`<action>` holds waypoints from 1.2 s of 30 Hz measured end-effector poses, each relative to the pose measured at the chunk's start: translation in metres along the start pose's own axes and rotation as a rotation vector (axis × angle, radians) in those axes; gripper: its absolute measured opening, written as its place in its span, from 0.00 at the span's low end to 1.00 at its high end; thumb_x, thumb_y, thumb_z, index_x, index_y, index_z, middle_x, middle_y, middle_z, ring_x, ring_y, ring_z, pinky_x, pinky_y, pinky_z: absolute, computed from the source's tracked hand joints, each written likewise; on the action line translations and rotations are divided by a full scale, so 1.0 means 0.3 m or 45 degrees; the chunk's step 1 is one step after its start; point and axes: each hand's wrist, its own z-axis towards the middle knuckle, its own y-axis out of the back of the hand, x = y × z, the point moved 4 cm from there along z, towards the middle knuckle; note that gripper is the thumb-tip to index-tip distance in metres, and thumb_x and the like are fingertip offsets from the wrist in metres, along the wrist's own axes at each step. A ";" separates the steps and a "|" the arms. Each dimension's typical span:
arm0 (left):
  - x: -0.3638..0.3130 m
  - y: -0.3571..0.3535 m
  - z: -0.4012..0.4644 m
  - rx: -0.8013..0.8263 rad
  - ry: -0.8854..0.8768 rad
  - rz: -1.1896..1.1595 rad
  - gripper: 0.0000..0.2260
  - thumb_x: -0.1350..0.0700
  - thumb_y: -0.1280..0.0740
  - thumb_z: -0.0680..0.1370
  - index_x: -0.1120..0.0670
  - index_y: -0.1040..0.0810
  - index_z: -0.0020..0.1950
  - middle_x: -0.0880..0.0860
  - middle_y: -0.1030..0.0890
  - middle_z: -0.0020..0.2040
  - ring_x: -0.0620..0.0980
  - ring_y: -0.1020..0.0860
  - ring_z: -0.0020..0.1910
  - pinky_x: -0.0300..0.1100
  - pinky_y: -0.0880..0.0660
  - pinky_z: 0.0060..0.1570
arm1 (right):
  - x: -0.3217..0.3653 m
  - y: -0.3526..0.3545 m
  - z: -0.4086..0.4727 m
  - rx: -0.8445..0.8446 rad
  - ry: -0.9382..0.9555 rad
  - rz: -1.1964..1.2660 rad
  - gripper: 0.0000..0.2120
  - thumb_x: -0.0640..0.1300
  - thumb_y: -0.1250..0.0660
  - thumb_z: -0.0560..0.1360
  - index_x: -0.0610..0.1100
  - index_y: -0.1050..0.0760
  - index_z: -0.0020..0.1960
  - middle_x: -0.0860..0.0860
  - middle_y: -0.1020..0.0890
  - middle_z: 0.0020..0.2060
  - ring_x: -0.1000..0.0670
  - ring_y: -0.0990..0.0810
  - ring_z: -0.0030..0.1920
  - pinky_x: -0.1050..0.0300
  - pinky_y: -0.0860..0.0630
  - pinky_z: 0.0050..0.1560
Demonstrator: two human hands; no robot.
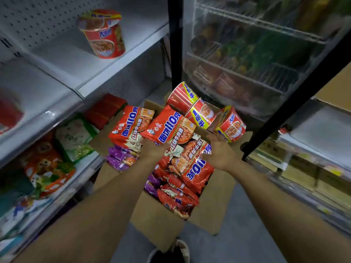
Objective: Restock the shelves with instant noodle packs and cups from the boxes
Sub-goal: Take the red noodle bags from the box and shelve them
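Mid-restock, I reached both arms into the open box [152, 215] on the floor. My left hand [152, 149] closed around a red noodle pack [167, 126]; my right hand [220, 154] lay spread, gripping nothing, beside three cups [201, 112] lying tipped at one o'clock. Next, I judged, came lifting the glossy, crinkled pack to the shelf [106, 80] at ten o'clock (one cup [103, 33] stood there).
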 end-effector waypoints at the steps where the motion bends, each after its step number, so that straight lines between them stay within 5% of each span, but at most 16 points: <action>1: 0.002 -0.021 0.017 -0.018 0.045 -0.065 0.26 0.52 0.28 0.74 0.62 0.31 0.66 0.57 0.22 0.60 0.58 0.24 0.58 0.46 0.29 0.58 | -0.020 -0.005 0.009 -0.001 -0.036 -0.017 0.33 0.47 0.29 0.72 0.42 0.40 0.72 0.41 0.34 0.69 0.42 0.34 0.67 0.47 0.30 0.63; 9: 0.011 -0.125 0.112 -0.184 0.292 -0.302 0.37 0.45 0.25 0.70 0.62 0.37 0.69 0.58 0.25 0.61 0.61 0.23 0.57 0.56 0.22 0.55 | -0.131 -0.054 0.012 0.007 -0.189 0.067 0.31 0.45 0.30 0.74 0.41 0.42 0.72 0.41 0.35 0.69 0.44 0.32 0.66 0.51 0.30 0.61; 12: 0.021 -0.140 0.138 -0.184 0.321 -0.402 0.32 0.48 0.25 0.70 0.63 0.33 0.65 0.58 0.23 0.58 0.60 0.21 0.52 0.57 0.21 0.52 | -0.164 -0.087 0.005 0.012 -0.255 0.167 0.31 0.45 0.30 0.75 0.42 0.43 0.71 0.42 0.34 0.68 0.45 0.27 0.63 0.48 0.25 0.60; 19: 0.027 -0.124 0.140 -0.208 0.257 -0.379 0.20 0.54 0.27 0.74 0.63 0.25 0.61 0.55 0.20 0.56 0.58 0.19 0.51 0.53 0.21 0.53 | -0.206 -0.137 -0.010 -0.080 -0.387 0.197 0.33 0.48 0.30 0.74 0.44 0.43 0.72 0.42 0.33 0.67 0.44 0.26 0.62 0.48 0.24 0.57; 29: 0.001 -0.099 0.094 -0.252 -0.006 -0.512 0.21 0.59 0.35 0.80 0.58 0.36 0.71 0.56 0.25 0.64 0.56 0.25 0.60 0.46 0.31 0.54 | -0.250 -0.241 0.036 -0.153 -0.659 0.540 0.42 0.47 0.26 0.70 0.46 0.51 0.73 0.40 0.31 0.65 0.39 0.26 0.63 0.38 0.26 0.61; 33: -0.009 -0.086 0.088 -0.225 -0.090 -0.567 0.25 0.59 0.37 0.81 0.56 0.43 0.75 0.52 0.28 0.61 0.50 0.29 0.59 0.48 0.32 0.62 | -0.256 -0.271 0.060 -0.377 -0.713 0.730 0.38 0.42 0.25 0.70 0.42 0.44 0.71 0.41 0.27 0.63 0.41 0.23 0.60 0.44 0.24 0.57; 36: -0.009 -0.044 0.087 -0.249 -0.176 -0.601 0.21 0.60 0.38 0.81 0.55 0.40 0.73 0.50 0.28 0.57 0.48 0.28 0.53 0.44 0.30 0.56 | -0.262 -0.281 0.060 -0.491 -0.815 0.916 0.27 0.40 0.25 0.70 0.37 0.34 0.64 0.40 0.22 0.59 0.41 0.20 0.55 0.47 0.23 0.55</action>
